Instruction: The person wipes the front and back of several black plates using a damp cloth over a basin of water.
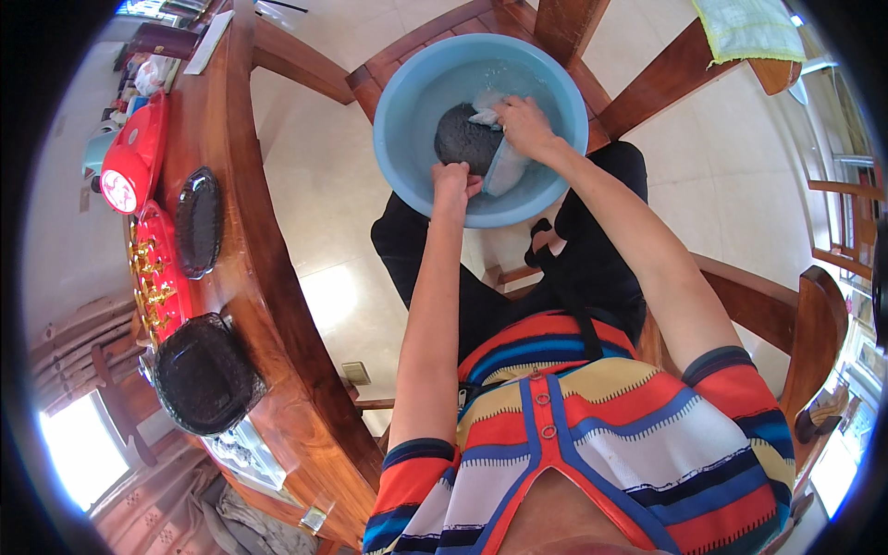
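Observation:
A light blue plastic basin [400, 166] of water rests on a wooden chair seat [430, 36] before me. In the water is a dark grey, rounded piece [461, 135] with a mottled surface; its exact kind is unclear. My left hand [454, 182] pinches its near edge, thumb and fingers partly in the water. With my right hand [525, 125] I grip a wet whitish cloth [510, 170] with a bluish edging. The cloth lies over the right side of the dark piece, and part of it trails in the water. Some bubbles float near the basin's far right.
Along my left runs a wooden table [277, 388]. It carries a black oblong tray [198, 222], a black square dish [205, 374], a red tray with gold decorations [161, 270] and a red lidded container [135, 152]. A yellowish towel [749, 31] hangs over a chair's wood at far right.

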A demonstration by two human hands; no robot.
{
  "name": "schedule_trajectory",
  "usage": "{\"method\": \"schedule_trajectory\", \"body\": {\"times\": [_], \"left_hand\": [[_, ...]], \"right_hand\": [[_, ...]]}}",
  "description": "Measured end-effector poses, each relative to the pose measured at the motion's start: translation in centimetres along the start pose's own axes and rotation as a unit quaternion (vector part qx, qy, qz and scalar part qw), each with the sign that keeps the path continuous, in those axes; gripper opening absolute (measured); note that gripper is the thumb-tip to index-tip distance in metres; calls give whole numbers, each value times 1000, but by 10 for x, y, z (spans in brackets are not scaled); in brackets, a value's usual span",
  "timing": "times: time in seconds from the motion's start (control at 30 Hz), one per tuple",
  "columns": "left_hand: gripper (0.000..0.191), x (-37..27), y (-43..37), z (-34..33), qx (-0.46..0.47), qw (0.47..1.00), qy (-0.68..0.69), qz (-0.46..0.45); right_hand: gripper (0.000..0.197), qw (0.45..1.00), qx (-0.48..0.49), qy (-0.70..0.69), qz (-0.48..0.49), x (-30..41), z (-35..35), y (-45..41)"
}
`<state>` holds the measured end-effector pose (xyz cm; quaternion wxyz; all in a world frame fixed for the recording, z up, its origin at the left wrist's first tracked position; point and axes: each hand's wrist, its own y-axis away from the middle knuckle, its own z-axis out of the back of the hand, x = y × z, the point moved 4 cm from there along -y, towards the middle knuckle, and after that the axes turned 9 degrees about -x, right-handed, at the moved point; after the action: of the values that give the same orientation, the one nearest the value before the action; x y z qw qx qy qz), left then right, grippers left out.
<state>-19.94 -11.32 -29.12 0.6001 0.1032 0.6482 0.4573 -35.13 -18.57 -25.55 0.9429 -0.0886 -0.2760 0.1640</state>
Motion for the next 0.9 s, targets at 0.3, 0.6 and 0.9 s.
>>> {"method": "schedule_trajectory", "body": {"times": [0.3, 0.6, 0.9], "left_hand": [[71, 3, -20, 8, -76, 986, -77, -123], [58, 2, -4, -3, 64, 994, 85, -39], [29, -1, 2, -2, 9, 996, -51, -69]], "right_hand": [[20, 999, 1, 51, 3, 13, -2, 12], [27, 984, 47, -105, 136, 65, -10, 29], [22, 991, 39, -47, 116, 49, -34, -12]]}}
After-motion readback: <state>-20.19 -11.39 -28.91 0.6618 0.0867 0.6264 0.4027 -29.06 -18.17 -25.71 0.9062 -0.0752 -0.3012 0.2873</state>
